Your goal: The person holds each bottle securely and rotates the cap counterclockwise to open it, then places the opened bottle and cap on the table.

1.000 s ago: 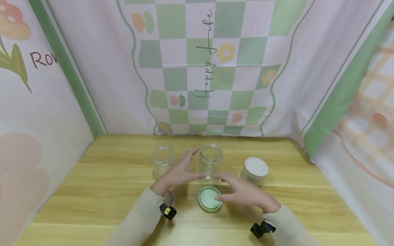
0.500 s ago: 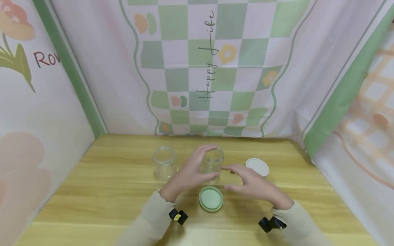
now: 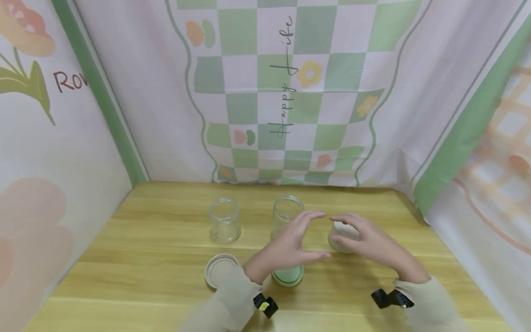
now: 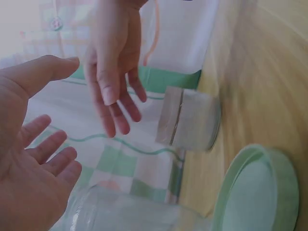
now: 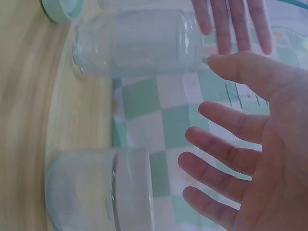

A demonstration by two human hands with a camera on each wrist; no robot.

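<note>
Both hands hover over the table, holding nothing. In the head view my left hand (image 3: 288, 246) passes in front of the tall clear jar (image 3: 286, 210) and the green lid (image 3: 289, 276), its thumb and fingers spread apart. My right hand (image 3: 369, 240) is nearest the small jar with a white lid (image 3: 338, 242) and partly covers it. The right wrist view shows that lidded jar (image 5: 96, 190) standing apart from the right fingers (image 5: 219, 144). In the left wrist view the left palm (image 4: 29, 187) faces the right hand (image 4: 115, 62).
An uncapped clear jar (image 3: 225, 223) stands at the left on the wooden table (image 3: 145, 258). Nearer the front lies a pale lid (image 3: 220, 269), partly behind the left sleeve (image 3: 232, 299). A checked curtain (image 3: 282, 106) hangs along the table's back edge.
Both hands have moved right, from around the tall jar toward the white-lidded jar. The pale lid at the left has come into view. The jars have stayed in place.
</note>
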